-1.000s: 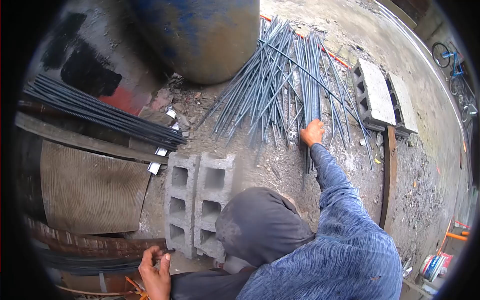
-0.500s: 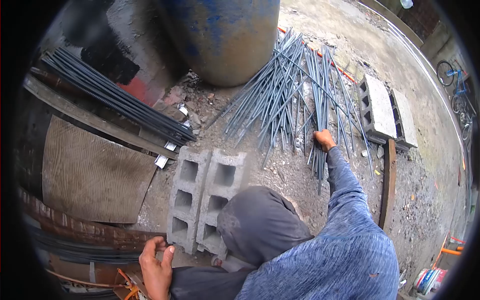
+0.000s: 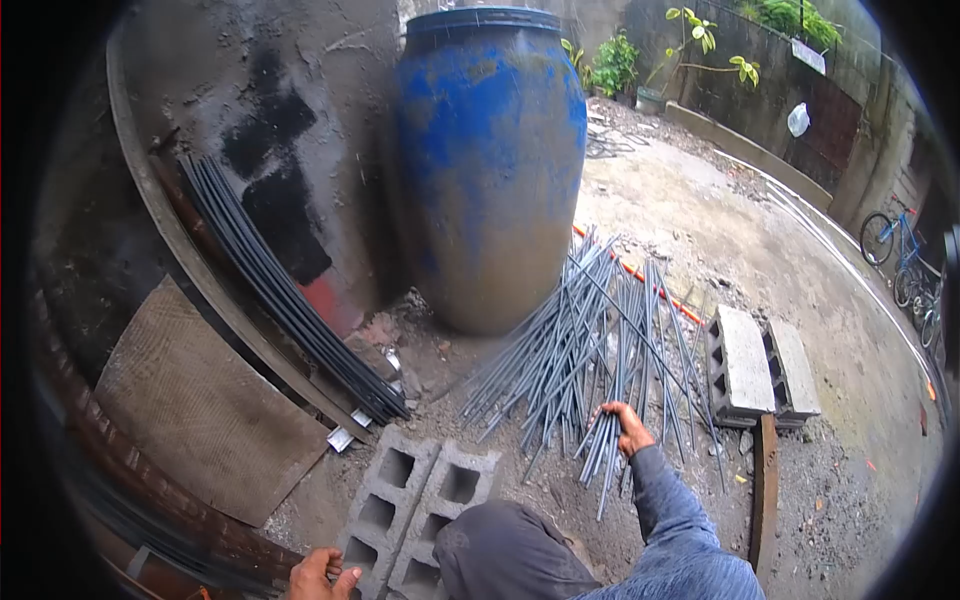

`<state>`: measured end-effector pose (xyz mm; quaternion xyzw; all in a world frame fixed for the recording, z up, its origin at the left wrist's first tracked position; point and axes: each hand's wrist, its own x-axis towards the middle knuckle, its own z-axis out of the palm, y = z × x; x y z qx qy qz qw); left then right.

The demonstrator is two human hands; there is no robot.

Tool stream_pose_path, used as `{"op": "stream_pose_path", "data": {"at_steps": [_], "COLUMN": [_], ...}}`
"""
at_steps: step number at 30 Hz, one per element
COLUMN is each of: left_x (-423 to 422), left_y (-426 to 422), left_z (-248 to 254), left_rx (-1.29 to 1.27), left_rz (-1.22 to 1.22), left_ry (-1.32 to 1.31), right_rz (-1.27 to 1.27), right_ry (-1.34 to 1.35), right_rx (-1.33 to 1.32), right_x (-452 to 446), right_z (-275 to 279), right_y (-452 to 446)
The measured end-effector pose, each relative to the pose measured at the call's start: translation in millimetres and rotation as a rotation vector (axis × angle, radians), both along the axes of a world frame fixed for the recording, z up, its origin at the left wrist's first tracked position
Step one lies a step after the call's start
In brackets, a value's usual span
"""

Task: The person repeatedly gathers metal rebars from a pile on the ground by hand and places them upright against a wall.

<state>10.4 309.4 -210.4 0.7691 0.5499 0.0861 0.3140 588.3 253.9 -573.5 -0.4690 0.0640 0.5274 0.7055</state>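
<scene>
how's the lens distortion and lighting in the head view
Head view: strong fisheye, black corners, the dark rods at left look bowed; head view: pale, washed-out ground right of the barrel, deep shade along its left side.

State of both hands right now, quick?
Left hand: open, fingers loosely bent, nothing visible in it; beside a concrete block, contact unclear.
Right hand: closed around a bunch of metal rods.
</scene>
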Motion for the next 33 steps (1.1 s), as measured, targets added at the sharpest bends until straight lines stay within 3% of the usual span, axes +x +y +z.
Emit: {"op": "stream_pose_path", "data": {"at_steps": [5,9,13,14,18,20,21,23,24,26,27,33], "left_x": [-1.8,-15.0,-11.1,-6.3,22.1,37.9,46.7,53.1,52.1,49.7,38.1,-27.1], "left_y": [0.8,8.0,12.2,13.3,32.4,42.6,47.8,70.9,78.2,83.8,94.2,70.7], "left_z": [3.1,-24.0,-15.5,-10.2,19.9,30.5,35.6,42.2,47.5,62.0,58.8,54.3], "left_rx": [-0.082,0.018,-0.135,-0.188,-0.211,-0.317,-0.378,-0.655,-0.723,-0.848,-0.988,-0.814], "left_rz": [0.038,-0.029,0.021,0.044,-0.125,-0.177,-0.196,-0.293,-0.295,-0.282,-0.240,-0.066], "left_ry": [-0.070,-0.175,-0.408,-0.480,-0.687,-0.740,-0.759,-0.761,-0.723,-0.682,-0.811,-1.006], "right_rz": [-0.054,-0.022,-0.091,-0.156,-0.242,-0.241,-0.219,-0.190,-0.069,-0.044,-0.044,-0.002], "right_ry": [-0.012,-0.026,0.134,0.433,0.473,0.530,0.523,0.373,0.581,0.688,0.737,0.754], "right_rx": [0.074,0.141,0.153,0.255,0.459,0.551,0.622,0.462,0.560,0.529,0.512,0.465], "right_x": [-18.5,-35.0,-69.1,-81.6,-142.7,-175.8,-213.0,-292.4,-307.2,-336.9,-347.6,-359.4], "right_z": [45.9,113.5,158.6,174.2,216.1,233.6,268.8,327.3,318.8,307.7,300.1,269.5], "right_y": [5.2,7.0,10.3,13.4,31.7,43.6,43.9,32.7,34.9,51.4,56.7,64.6]}}
